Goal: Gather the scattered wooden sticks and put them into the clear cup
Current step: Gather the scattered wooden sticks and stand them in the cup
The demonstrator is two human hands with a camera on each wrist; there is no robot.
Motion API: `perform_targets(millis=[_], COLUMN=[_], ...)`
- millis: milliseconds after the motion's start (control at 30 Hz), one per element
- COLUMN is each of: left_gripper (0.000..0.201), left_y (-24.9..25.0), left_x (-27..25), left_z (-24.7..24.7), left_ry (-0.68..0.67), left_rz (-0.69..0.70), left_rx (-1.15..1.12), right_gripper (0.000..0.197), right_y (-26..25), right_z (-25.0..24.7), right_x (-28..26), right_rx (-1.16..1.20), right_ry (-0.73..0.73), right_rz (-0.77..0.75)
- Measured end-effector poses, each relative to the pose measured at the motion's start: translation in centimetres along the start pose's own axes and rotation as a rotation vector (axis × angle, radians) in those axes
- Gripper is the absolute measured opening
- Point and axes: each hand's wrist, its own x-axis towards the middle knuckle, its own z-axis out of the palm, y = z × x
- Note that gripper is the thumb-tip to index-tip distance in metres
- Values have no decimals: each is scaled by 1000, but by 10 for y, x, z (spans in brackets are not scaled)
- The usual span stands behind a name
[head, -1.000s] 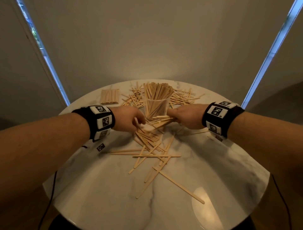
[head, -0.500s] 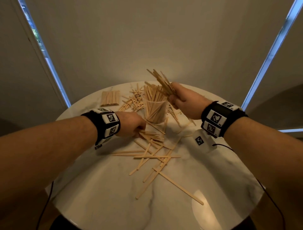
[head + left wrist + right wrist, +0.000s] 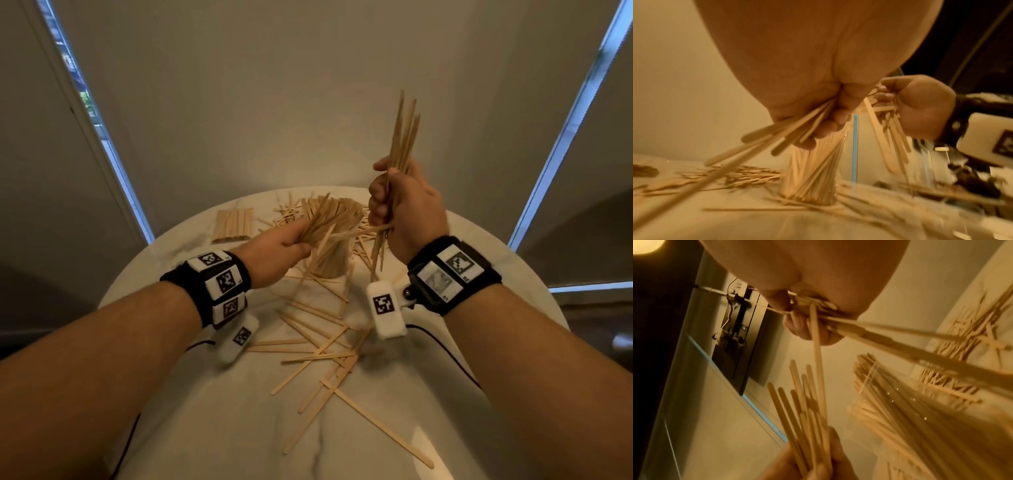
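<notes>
Head view: both the left hand [image 3: 281,245] and right hand [image 3: 404,205] clench splaying bundles of light, stiff, slippery wooden sticks [image 3: 404,137] above the crammed clear cup [image 3: 330,263] mid-tabletop, best gripped mid-length.

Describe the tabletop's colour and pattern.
White marble with thin grey veins, on the tabletop. Shows best in the head view.

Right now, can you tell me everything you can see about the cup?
The cup is see-through and stands upright on the round white table, toward its far side. It is packed with thin pale wooden sticks that fan out above its rim. Loose sticks lie all around its base. The left hand holds its own bunch just beside the cup's top.
</notes>
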Motion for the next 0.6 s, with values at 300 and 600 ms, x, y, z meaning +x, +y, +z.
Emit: perform_targets(millis=[300, 600], left_gripper=[18, 19], left_y=[6, 9], left_x=[18, 33], left_z=[16, 6], left_ry=[192, 320], left_rz=[-101, -46], left_rx=[-491, -656], right_gripper=[40, 38], right_y=[17, 29], right_z=[0, -15], right_x=[14, 22], right_rx=[110, 181], right_ry=[319, 310], right_rz=[-59, 59])
